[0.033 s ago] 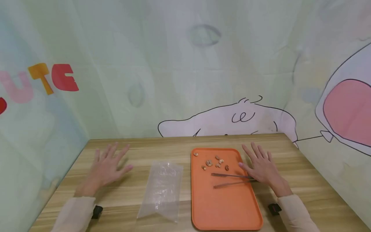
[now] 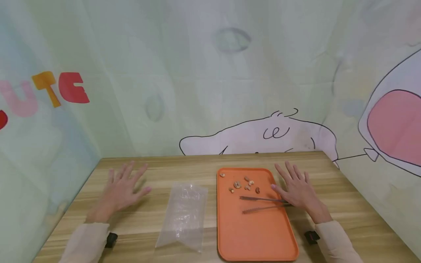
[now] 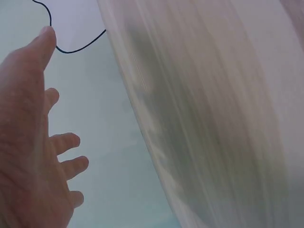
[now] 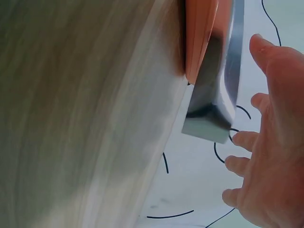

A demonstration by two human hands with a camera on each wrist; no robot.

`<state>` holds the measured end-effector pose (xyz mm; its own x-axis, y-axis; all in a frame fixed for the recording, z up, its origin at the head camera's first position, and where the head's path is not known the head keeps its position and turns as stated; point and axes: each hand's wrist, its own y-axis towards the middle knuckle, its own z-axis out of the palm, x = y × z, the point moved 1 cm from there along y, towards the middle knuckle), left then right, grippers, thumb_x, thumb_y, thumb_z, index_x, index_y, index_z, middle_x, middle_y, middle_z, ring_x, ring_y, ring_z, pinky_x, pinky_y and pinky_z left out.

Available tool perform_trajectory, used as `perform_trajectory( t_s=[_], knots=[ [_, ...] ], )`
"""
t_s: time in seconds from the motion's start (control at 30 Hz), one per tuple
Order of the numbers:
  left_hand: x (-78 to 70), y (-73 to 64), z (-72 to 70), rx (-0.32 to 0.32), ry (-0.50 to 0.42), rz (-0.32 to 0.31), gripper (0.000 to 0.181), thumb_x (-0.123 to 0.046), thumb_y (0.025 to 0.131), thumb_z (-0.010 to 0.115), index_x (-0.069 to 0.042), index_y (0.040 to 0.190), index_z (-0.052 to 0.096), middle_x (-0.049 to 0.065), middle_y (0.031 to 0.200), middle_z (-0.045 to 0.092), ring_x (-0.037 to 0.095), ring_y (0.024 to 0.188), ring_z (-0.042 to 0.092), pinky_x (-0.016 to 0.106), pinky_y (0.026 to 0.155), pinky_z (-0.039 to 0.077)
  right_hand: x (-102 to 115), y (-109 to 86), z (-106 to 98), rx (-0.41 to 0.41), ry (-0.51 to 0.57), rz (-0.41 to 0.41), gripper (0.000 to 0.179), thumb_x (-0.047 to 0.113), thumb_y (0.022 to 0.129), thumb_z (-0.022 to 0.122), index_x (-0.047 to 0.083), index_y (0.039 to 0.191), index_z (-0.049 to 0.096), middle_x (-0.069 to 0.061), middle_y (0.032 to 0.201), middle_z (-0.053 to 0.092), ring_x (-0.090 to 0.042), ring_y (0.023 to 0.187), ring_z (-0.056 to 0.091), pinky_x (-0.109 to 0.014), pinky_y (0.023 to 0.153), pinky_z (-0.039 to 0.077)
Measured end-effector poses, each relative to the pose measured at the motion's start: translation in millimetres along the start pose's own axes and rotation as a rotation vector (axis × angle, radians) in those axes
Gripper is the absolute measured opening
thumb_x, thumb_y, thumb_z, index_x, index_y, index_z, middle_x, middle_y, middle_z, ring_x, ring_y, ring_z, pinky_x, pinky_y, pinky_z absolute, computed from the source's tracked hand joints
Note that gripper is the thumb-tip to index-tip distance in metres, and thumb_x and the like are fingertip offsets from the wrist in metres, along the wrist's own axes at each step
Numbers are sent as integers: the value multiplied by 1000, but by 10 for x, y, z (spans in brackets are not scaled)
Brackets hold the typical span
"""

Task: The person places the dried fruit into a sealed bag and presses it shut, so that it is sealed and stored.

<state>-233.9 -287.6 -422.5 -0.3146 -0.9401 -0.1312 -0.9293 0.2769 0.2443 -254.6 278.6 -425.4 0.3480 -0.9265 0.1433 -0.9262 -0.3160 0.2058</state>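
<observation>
My left hand (image 2: 121, 188) is spread with straight fingers over the left part of the table, holding nothing. To its right lies a clear flat plastic bag (image 2: 182, 215). Beside the bag is an orange tray (image 2: 256, 237), with several small nuts (image 2: 237, 185) scattered near its far end. Metal tongs (image 2: 263, 199) lie across the tray, arms apart, their joined end over the right rim. Next to that end my right hand (image 2: 297, 190) is spread, partly covering it in the head view. In the right wrist view the hand (image 4: 280, 142) is apart from the tongs' metal end (image 4: 213, 95).
The wooden table (image 2: 141, 226) reaches back to a printed cloth wall (image 2: 131, 91) with cartoon drawings. A black strap device (image 2: 112, 240) is at the left wrist, and another strap device (image 2: 311, 237) at the right.
</observation>
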Motion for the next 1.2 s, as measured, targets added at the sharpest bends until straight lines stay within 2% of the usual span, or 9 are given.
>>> perform_trajectory(
  t_s=[0.1,0.23,0.3,0.4,0.57,0.77,0.87,1.03,1.2],
  knots=[
    [-64,52,24,14,-65,13,72,-55,99,53,-14,155,35,31,153,33,56,139,30,77,106,9,35,8,-22,-3,35,-50,73,54,97,58,12,152,39,-28,154,34,-52,139,31,-73,106,22],
    [-339,209,110,119,-300,100,60,-45,102,53,-3,146,47,24,139,54,45,128,51,66,107,30,96,-10,-45,84,122,-208,60,57,87,71,11,125,67,-14,121,60,-35,109,58,-53,91,48],
    [-502,292,156,186,-413,159,56,-42,102,55,-1,141,52,20,135,59,40,125,55,59,104,40,106,-8,-28,148,168,-290,49,55,83,76,15,112,71,-2,106,60,-20,94,57,-39,78,50],
    [-681,405,203,225,-502,249,39,-35,101,60,-4,125,61,9,122,65,31,118,59,51,100,46,123,32,4,195,244,-368,31,45,86,78,19,100,70,8,92,59,-8,80,54,-29,68,47],
    [-847,476,52,180,-614,324,8,-22,99,65,-16,103,61,-4,108,64,18,108,61,44,94,49,228,178,-56,124,254,-336,19,28,91,75,13,99,67,11,78,62,-2,65,51,-26,58,45],
    [-1015,433,-401,5,-689,413,16,-15,95,71,-23,96,58,1,123,62,19,116,58,46,96,47,485,511,-114,46,100,-277,24,32,92,73,10,104,71,7,76,66,-4,61,53,-29,55,45],
    [-1082,410,-547,-64,-672,465,20,-10,93,73,-23,95,57,1,123,61,21,119,57,45,97,48,593,648,-28,51,34,-262,19,33,92,73,14,94,71,7,75,66,-6,60,53,-28,53,44],
    [-1121,392,-610,-83,-618,469,19,-12,93,73,-23,94,58,-3,122,62,20,117,59,43,96,49,669,674,36,-7,7,-273,13,28,92,74,18,84,70,11,70,62,-2,55,47,-24,49,38],
    [-1100,380,-629,-66,-613,438,15,-15,94,72,-23,94,59,-3,121,64,18,118,59,43,97,48,779,551,-358,-200,145,-298,6,21,90,75,16,89,74,11,71,64,-1,54,45,-25,49,37]
  ],
)
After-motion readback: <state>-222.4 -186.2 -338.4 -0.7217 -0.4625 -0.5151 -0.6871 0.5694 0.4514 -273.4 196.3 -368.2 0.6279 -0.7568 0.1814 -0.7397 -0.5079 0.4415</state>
